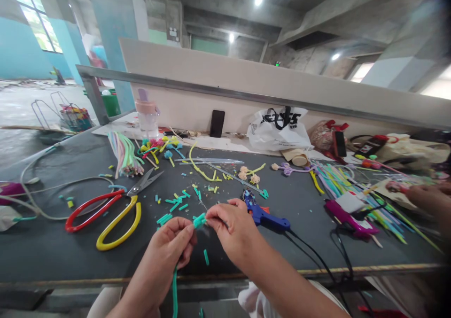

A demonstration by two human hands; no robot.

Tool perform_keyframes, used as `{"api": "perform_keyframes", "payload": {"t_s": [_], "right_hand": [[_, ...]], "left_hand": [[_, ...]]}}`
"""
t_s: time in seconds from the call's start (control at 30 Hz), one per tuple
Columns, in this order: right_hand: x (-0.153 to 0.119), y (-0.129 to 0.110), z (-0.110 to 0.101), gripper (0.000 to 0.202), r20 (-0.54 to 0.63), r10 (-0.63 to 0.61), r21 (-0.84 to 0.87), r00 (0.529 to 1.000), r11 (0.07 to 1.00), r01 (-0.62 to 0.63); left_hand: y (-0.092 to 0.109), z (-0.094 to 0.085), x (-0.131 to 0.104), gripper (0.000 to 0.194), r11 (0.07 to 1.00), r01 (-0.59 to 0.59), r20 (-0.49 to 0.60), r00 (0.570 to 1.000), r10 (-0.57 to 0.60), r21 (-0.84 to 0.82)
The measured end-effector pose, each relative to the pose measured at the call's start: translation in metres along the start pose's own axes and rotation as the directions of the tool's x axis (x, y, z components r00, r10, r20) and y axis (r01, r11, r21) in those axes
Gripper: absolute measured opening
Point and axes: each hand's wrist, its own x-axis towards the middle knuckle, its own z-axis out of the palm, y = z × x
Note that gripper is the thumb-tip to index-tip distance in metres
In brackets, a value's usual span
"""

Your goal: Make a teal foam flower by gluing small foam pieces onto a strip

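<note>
My left hand is closed around a green pipe cleaner, whose long tail hangs down past the table's front edge. At its upper end a small green fuzzy cluster sticks out between my two hands. My right hand is pinched at the right side of that cluster; its fingertips partly hide what they grip. Short cut green pieces lie scattered just beyond my hands. A blue glue gun rests right of my right hand. Large scissors with red and yellow handles lie spread at the left.
Pipe cleaner bundles lie at left and right. A bottle, phone and white bag stand along the partition. Another person's hand is at far right, near a purple glue gun. Black cords cross the front edge.
</note>
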Motion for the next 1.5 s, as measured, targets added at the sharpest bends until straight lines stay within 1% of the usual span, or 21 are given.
{"api": "perform_keyframes", "payload": {"t_s": [0.1, 0.23, 0.33, 0.43, 0.57, 0.63, 0.7, 0.73, 0.8, 0.87, 0.9, 0.93, 1.0, 1.03, 1.07, 1.13, 1.2, 1.27, 1.37, 1.43, 1.5], "right_hand": [[-0.005, 0.001, 0.003, 0.013, -0.035, -0.071, -0.083, 0.997, 0.994, 0.068], [-0.008, 0.001, 0.009, 0.012, -0.090, -0.160, -0.160, 0.983, 0.977, 0.145], [-0.009, 0.000, 0.009, 0.010, -0.099, -0.194, -0.191, 0.976, 0.966, 0.173], [-0.005, 0.003, 0.002, 0.012, -0.079, -0.151, -0.212, 0.985, 0.968, 0.131], [0.004, 0.018, -0.006, 0.016, -0.017, -0.014, -0.276, 1.000, 0.961, 0.009], [0.006, 0.025, -0.003, 0.017, 0.038, 0.030, -0.309, 0.999, 0.951, -0.017], [0.006, 0.029, 0.005, 0.015, 0.085, 0.040, -0.318, 0.996, 0.948, -0.011], [0.005, 0.030, 0.008, 0.012, 0.098, 0.033, -0.309, 0.995, 0.951, -0.001], [0.004, 0.031, 0.012, 0.015, 0.099, 0.009, -0.277, 0.995, 0.961, 0.019], [0.004, 0.033, 0.007, 0.018, 0.070, 0.002, -0.266, 0.998, 0.964, 0.017], [0.004, 0.035, 0.000, 0.019, 0.046, 0.016, -0.272, 0.999, 0.962, -0.003], [0.005, 0.038, -0.009, 0.021, 0.020, 0.042, -0.274, 0.999, 0.961, -0.035], [0.006, 0.045, -0.030, 0.026, -0.057, 0.139, -0.232, 0.989, 0.961, -0.148], [0.006, 0.049, -0.039, 0.027, -0.090, 0.205, -0.171, 0.975, 0.961, -0.218], [0.006, 0.052, -0.047, 0.025, -0.127, 0.289, -0.106, 0.949, 0.947, -0.303], [0.006, 0.056, -0.053, 0.021, -0.127, 0.349, -0.046, 0.928, 0.933, -0.357], [0.006, 0.054, -0.045, 0.017, -0.083, 0.321, -0.006, 0.944, 0.947, -0.322], [0.007, 0.049, -0.029, 0.013, -0.045, 0.231, 0.028, 0.972, 0.973, -0.230], [0.009, 0.041, -0.008, 0.011, -0.020, 0.158, 0.047, 0.987, 0.986, -0.157], [0.011, 0.040, -0.006, 0.016, -0.016, 0.150, 0.062, 0.989, 0.987, -0.149], [0.010, 0.047, -0.017, 0.024, -0.017, 0.151, 0.062, 0.988, 0.987, -0.150]], "left_hand": [[-0.002, 0.001, 0.002, 0.028, 1.000, -0.006, -0.041, 0.999, 0.007, 0.030], [-0.003, 0.002, 0.002, 0.028, 0.999, -0.022, -0.047, 0.999, 0.024, 0.048], [-0.004, 0.003, 0.001, 0.026, 0.997, -0.039, -0.053, 0.998, 0.042, 0.061], [-0.003, 0.004, 0.000, 0.027, 0.998, -0.042, -0.059, 0.997, 0.044, 0.036], [0.001, 0.003, -0.001, 0.027, 0.998, -0.044, -0.057, 0.998, 0.041, -0.048], [0.003, 0.001, -0.001, 0.028, 0.994, -0.065, -0.061, 0.996, 0.060, -0.086], [0.004, -0.001, -0.001, 0.028, 0.991, -0.086, -0.070, 0.994, 0.079, -0.107], [0.004, -0.001, -0.001, 0.028, 0.990, -0.091, -0.078, 0.994, 0.083, -0.107], [0.004, -0.002, -0.002, 0.028, 0.990, -0.095, -0.094, 0.992, 0.085, -0.101], [0.004, -0.003, -0.002, 0.029, 0.991, -0.096, -0.098, 0.991, 0.087, -0.093], [0.004, -0.003, -0.003, 0.028, 0.991, -0.096, -0.094, 0.992, 0.087, -0.092], [0.004, -0.003, -0.003, 0.028, 0.991, -0.097, -0.091, 0.992, 0.089, -0.096], [0.003, -0.004, -0.003, 0.027, 0.990, -0.097, -0.079, 0.993, 0.089, -0.103], [0.003, -0.004, -0.003, 0.027, 0.990, -0.096, -0.074, 0.993, 0.088, -0.106], [0.002, -0.004, -0.004, 0.027, 0.990, -0.093, -0.070, 0.994, 0.085, -0.108], [0.002, -0.004, -0.004, 0.027, 0.990, -0.091, -0.072, 0.994, 0.084, -0.108], [0.001, -0.004, -0.003, 0.028, 0.990, -0.097, -0.078, 0.993, 0.089, -0.104], [0.000, -0.004, -0.004, 0.028, 0.990, -0.109, -0.079, 0.992, 0.102, -0.091], [0.000, -0.003, -0.004, 0.028, 0.989, -0.129, -0.067, 0.990, 0.124, -0.072], [0.001, -0.003, -0.004, 0.028, 0.990, -0.126, -0.064, 0.991, 0.122, -0.063], [0.001, -0.003, -0.003, 0.029, 0.992, -0.111, -0.064, 0.992, 0.108, -0.055]]}}
